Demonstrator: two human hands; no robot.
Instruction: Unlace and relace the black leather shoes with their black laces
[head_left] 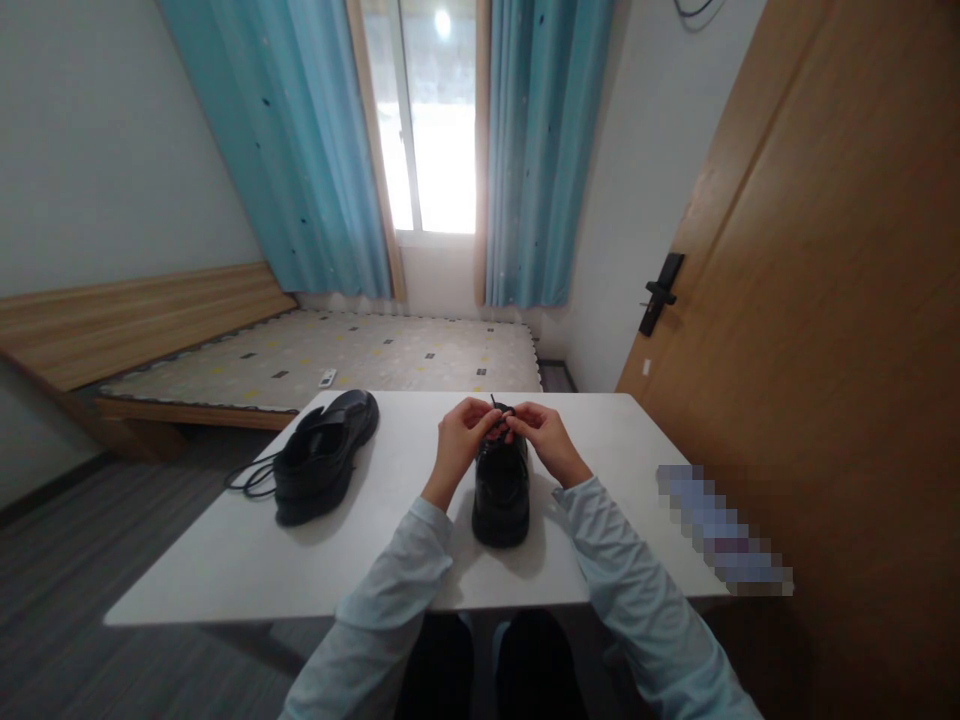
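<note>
A black lace-up shoe (501,495) stands upright on the white table in front of me, its heel facing me. Over its front part, my left hand (466,425) and my right hand (541,430) meet with their fingertips pinched on a black shoelace (493,400). One short lace end sticks up from between the fingers. The fingers cover the eyelets and much of the toe. To the left, a second black shoe (322,455) rests on the table, with its loose laces (251,478) hanging out over the table's left edge.
The white table (405,560) spans the space before me. A blurred-out flat bluish item (720,530) lies on its right edge. Behind stand a bed (375,350) with a small white remote (327,378), blue curtains and a window. A wooden door (825,300) is at the right.
</note>
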